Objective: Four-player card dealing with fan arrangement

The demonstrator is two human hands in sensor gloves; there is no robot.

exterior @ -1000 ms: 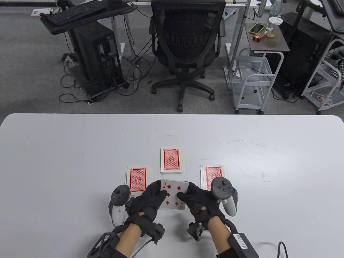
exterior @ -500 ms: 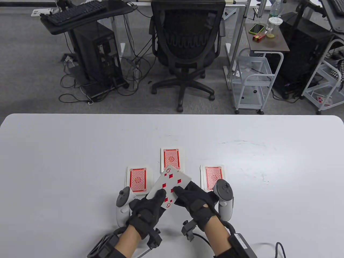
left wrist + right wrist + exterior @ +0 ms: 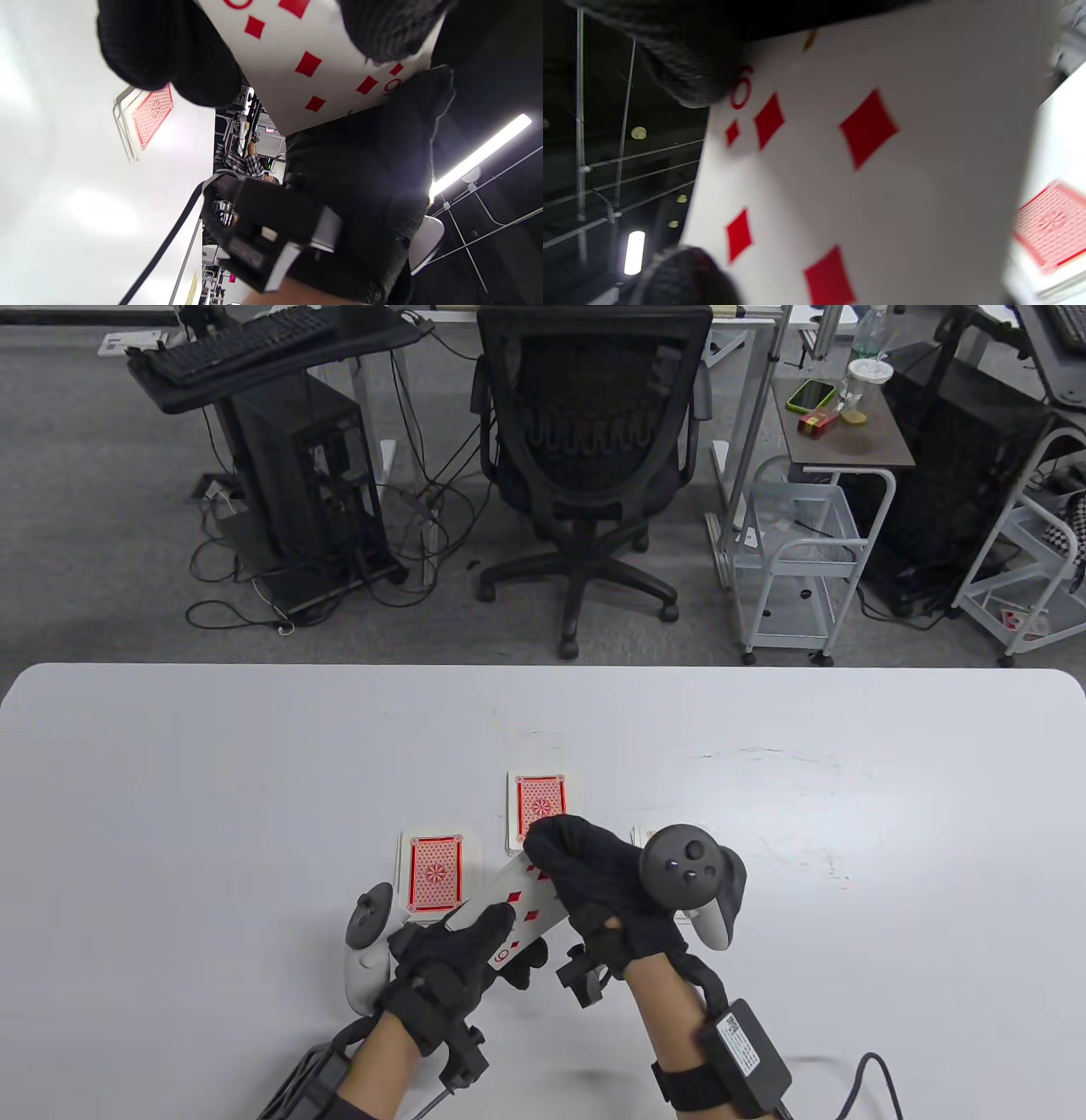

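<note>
- The packet of cards, nine of diamonds facing up, is sitting lower centre of the table view, both gloved hands pinching it: left hand at the near end, right hand curling over the far end.
- It is looking thin, light and slick; holding it by the short edges probably suits fanning.
- The right pile is mostly hiding behind the right hand; the packet's card count is impossible to tell.

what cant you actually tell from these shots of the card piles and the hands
- Right pile: table view, almost wholly covered by the right hand and its tracker.
- How many cards the left hand grips under the six of diamonds: fingers cover the edges in every view.
- Middle pile: near edge hidden behind the right hand.
- Pile heights: too small to count.
- Right wrist view: blurred.
</note>
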